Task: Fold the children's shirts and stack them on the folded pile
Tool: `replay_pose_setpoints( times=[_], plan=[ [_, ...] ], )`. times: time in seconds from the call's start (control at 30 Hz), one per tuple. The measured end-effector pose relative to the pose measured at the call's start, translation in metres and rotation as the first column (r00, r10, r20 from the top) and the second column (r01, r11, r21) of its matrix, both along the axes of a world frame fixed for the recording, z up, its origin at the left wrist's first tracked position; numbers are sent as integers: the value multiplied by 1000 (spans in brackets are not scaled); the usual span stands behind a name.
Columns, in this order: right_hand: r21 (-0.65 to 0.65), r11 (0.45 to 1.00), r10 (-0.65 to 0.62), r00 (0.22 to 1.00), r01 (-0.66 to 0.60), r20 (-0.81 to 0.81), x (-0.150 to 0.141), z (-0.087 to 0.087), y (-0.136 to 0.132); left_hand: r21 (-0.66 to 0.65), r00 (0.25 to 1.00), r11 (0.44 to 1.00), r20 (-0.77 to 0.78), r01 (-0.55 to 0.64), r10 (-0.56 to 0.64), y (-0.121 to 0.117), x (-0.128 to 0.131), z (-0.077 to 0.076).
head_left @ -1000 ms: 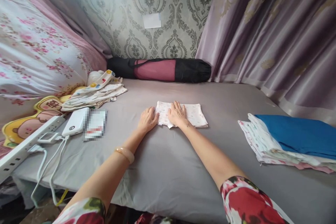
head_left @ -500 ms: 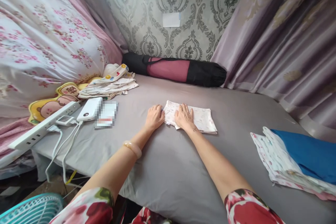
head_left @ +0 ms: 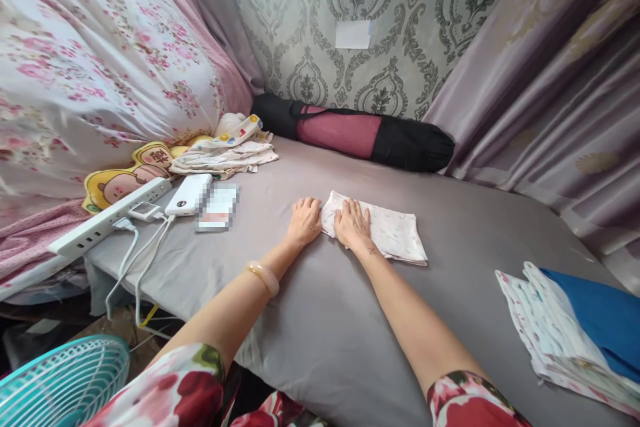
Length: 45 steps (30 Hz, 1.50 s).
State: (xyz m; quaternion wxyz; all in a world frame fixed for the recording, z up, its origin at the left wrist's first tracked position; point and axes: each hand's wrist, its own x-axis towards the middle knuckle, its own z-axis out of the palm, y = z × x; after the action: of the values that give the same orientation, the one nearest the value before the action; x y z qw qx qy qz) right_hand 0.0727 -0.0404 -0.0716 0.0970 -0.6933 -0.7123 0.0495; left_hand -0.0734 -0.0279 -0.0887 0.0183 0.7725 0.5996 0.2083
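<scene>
1. Head view: the folded white cloth (head_left: 397, 233) lies near the middle of the grey-covered surface (head_left: 320, 320); the right hand (head_left: 353, 221) rests palm-down on its left part, fingers slightly apart and clamped on nothing, hiding the print beneath
2. Head view: the left hand (head_left: 305, 219) lies open and palm-down at the cloth's left edge, fingers close together, its palm out of sight
3. Head view: the packet (head_left: 216, 208) beside the white power bank (head_left: 187, 195) is pixelated, so its lettering cannot be read; the power strip (head_left: 117, 213) covers part of the yellow cushion (head_left: 115, 185)
4. Head view: the picture's edge cuts off the turquoise fan (head_left: 65, 380) and the folded stack (head_left: 555, 340) with its blue piece (head_left: 595, 313); the dark space under the surface is hard to make out
5. Head view: heaped cloths (head_left: 227, 153) lie by the cushion, well apart from both hands, and a long black-and-pink bag (head_left: 350, 133) lies along the patterned wall (head_left: 310, 33), hiding its foot
</scene>
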Motion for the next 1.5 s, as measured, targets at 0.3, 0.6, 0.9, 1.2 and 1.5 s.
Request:
replay_pose_setpoints(
  times=[0.3,0.6,0.9,1.2,1.5],
  plan=[
    [-1,998,69,998,-69,-12,-15,6,18,-25,1000,1000,20,-12,12,0,-1,3],
    [-8,993,122,992,-122,-11,-19,0,24,-25,999,999,46,-25,27,0,-1,4],
    [-18,993,118,993,-118,16,-42,0,20,-60,954,991,270,-118,130,6,-5,5],
    [-50,989,139,990,-140,-30,-38,3,21,-55,970,995,224,-81,91,0,-3,11],
    [-6,995,97,995,-97,-21,-9,1,20,42,975,979,87,200,-203,-3,1,8]
  ],
)
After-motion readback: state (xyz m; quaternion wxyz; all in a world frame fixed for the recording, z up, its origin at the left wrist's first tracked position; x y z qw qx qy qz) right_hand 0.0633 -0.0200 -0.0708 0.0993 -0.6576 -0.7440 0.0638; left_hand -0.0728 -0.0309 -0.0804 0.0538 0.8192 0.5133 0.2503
